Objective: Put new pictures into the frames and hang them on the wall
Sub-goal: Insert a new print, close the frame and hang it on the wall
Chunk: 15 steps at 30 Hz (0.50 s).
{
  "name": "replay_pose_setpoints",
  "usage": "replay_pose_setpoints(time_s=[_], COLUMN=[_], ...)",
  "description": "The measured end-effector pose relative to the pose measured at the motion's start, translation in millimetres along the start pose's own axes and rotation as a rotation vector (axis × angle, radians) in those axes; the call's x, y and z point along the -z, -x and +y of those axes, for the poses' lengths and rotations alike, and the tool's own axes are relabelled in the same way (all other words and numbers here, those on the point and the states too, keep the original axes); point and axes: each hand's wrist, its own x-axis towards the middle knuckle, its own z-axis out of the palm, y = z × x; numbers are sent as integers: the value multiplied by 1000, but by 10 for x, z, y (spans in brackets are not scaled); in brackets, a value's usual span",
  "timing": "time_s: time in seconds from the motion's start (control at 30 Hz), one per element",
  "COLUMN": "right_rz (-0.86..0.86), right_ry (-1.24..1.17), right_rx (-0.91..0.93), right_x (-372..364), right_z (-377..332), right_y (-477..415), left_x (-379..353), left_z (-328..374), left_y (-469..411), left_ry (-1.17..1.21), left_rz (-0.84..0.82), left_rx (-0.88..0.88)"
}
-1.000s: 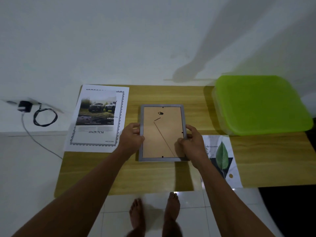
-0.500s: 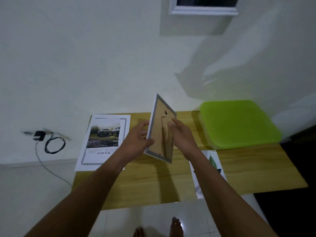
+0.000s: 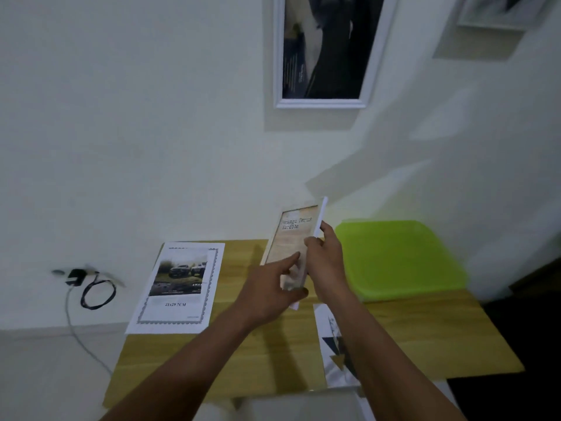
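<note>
Being held upright above the back edge of the table: picture frame, long axis vertical | right edge is gripped by the right hand, fingers curled round | lower end is pinched by the left hand, forefinger on glass, thumb beneath.

A single wide-angle view is taken from head height, above the near edge of the bench. It is aimed forward and tilted down toward the wall behind the bench, so that the wall fills the upper half and a hung picture is cut by the top edge. Both forearms are seen entering from below, and the left hand and right hand, with the frame held between them, are seen close, just right of centre. The floor is caught at lower left.
</note>
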Motion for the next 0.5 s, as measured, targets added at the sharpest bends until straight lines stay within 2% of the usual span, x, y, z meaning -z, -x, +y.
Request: replay_pose_setpoints(time_s=[0.07, 0.2, 0.27, 0.33, 0.4, 0.5], right_rz=[16, -48, -113, -187, -270, -379], right_ry=[-24, -155, -239, -298, -324, -300], right_rx=[6, -56, -88, -92, -76, -27], right_x=[145, 408, 503, 556, 537, 397], right_z=[-13, -49, -114, -205, -339, -616], right_y=[19, 31, 31, 27, 18, -4], left_x=[-49, 138, 324, 521, 724, 1047], left_z=[97, 129, 129, 166, 232, 340], left_y=[-22, -116, -138, -139, -116, -70], left_ry=[-8, -81, -54, 106, 270, 389], left_rz=[47, 363, 347, 241, 197, 226], left_rx=[9, 86, 219, 318, 312, 239])
